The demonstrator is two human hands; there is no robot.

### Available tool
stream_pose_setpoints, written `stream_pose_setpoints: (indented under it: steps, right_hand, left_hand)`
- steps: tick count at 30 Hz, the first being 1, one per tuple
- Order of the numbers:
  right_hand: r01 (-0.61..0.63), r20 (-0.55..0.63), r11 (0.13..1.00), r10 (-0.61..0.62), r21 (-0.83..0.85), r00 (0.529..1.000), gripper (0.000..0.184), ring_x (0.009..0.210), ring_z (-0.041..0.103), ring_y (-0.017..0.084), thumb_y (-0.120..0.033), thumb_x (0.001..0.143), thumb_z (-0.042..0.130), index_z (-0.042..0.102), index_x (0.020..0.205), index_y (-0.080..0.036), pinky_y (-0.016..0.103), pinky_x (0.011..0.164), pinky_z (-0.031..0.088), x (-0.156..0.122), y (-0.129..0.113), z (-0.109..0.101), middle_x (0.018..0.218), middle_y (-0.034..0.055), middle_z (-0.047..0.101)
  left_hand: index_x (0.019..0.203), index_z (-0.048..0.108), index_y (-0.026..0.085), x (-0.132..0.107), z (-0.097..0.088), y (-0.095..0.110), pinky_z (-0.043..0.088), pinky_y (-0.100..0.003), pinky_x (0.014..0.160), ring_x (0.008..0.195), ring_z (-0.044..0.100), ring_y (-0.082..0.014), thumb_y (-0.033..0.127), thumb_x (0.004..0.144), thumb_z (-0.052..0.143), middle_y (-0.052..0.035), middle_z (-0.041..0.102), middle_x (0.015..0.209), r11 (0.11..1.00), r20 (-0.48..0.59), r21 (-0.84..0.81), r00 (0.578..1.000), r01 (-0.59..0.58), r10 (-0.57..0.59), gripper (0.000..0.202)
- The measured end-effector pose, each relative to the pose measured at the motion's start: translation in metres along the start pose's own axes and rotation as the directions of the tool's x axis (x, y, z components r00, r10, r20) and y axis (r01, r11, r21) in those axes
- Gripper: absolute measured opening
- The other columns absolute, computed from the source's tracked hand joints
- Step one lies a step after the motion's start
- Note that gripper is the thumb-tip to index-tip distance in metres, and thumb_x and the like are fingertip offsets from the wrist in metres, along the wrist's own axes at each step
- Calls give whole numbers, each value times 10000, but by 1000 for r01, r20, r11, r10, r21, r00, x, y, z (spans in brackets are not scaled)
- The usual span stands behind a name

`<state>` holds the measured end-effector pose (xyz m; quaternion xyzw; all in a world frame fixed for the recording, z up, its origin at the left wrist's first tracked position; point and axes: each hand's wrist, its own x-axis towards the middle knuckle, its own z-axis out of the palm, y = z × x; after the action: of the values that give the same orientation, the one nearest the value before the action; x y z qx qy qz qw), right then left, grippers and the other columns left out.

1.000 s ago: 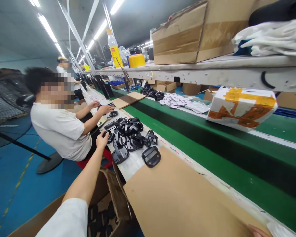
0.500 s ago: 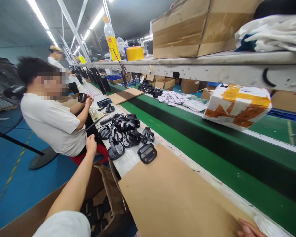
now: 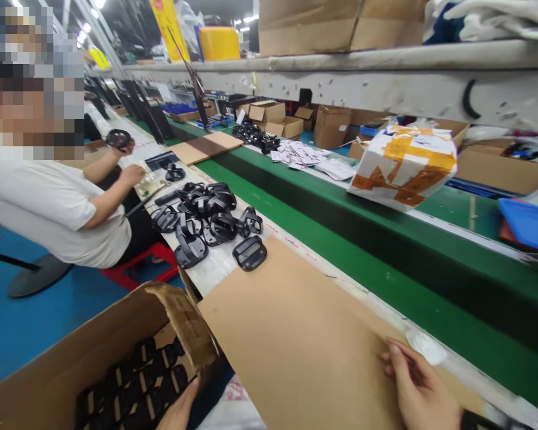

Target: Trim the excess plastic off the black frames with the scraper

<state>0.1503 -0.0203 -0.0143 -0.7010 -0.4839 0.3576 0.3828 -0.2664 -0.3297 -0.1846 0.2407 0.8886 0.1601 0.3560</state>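
Note:
My left hand (image 3: 182,407) is low at the near side of an open carton (image 3: 190,322), by its flap. Most of its fingers are hidden, so what it grips, if anything, does not show. Inside the carton, black parts with pale slots (image 3: 146,382) lie in rows. My right hand (image 3: 415,376) rests over the brown cardboard sheet (image 3: 296,316), fingers loosely bent and nothing visible in them. One black oval part with a raised strap (image 3: 250,253) sits at the sheet's far corner. Beyond it is a pile of similar black parts (image 3: 206,212).
On the left a co-worker sits on a red stool (image 3: 138,269), holding a black part (image 3: 119,139). A green conveyor belt (image 3: 323,245) runs alongside, with a taped white box (image 3: 406,167) past it. Overhead runs a shelf (image 3: 376,83). White crumpled material (image 3: 425,346) lies near my right hand.
My left hand has come back from beside the co-worker down to the carton. My right hand has moved further into view over the sheet. The view has turned right and down.

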Motion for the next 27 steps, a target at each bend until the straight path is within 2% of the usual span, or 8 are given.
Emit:
stream_pose_setpoints:
  steps: [3,6,10,14,18,20,23,27]
  right_hand:
    - [25,37,999,-25,-19,999,696,692,729,249,-760,710,672,768,1042,-156,373,707,617,-1,2,0,806,93,789]
    - [28,78,999,-25,-42,997,711,747,732,264,-768,717,652,763,1076,-164,399,776,606,2,8,-4,847,95,796]
    - [74,175,993,-57,-92,983,684,885,749,313,-753,731,638,772,1087,-185,444,872,584,8,15,-5,948,109,812]
    - [144,254,984,-114,-103,960,637,958,761,329,-722,766,636,784,1097,-198,435,874,583,9,17,-4,1010,117,822]
    - [168,259,980,-135,-109,956,605,907,782,331,-697,776,637,799,1077,-198,415,769,602,9,16,-3,958,116,834]
    - [213,254,973,-184,-90,950,568,845,788,317,-677,780,647,808,1029,-192,394,712,607,9,15,-2,929,116,837]
    - [279,241,958,-257,-64,936,534,780,784,301,-658,784,656,813,971,-183,376,665,611,9,13,0,883,116,836]
    - [251,252,966,-226,-69,941,592,839,796,328,-708,761,654,815,996,-189,404,712,638,10,14,0,914,119,839]
  left_hand:
    - [1491,613,268,-15,10,0,422,-538,1180,1447,527,-367,418,901,442,-70,562,1571,965,38,249,996,-84,77,632]
    - [1470,634,256,-6,-18,27,462,-541,1101,1350,605,-405,392,932,413,-118,641,1487,908,10,410,995,-92,97,598]
    - [1229,790,280,7,-51,57,515,-534,972,1162,712,-438,591,994,270,-155,796,1166,941,-116,339,992,0,42,650]
    - [1106,805,266,6,-50,59,517,-533,945,1097,728,-447,620,963,360,-170,805,1074,968,-221,250,974,6,51,587]
    - [997,723,242,-3,-56,78,541,-415,952,1034,739,-321,512,908,488,-113,789,1053,970,-439,-130,889,-206,130,370]
    - [993,680,232,-7,-74,112,546,-389,931,979,725,-286,518,902,513,-98,770,1023,896,-584,-243,794,-373,172,344]
    - [999,669,221,-7,-111,190,531,-355,896,945,694,-254,550,909,558,-84,751,1012,763,-592,-297,738,-574,325,359]
    - [1135,690,194,19,-149,296,439,-282,661,712,605,-181,586,898,600,-46,721,865,704,-330,-451,835,-549,440,467]
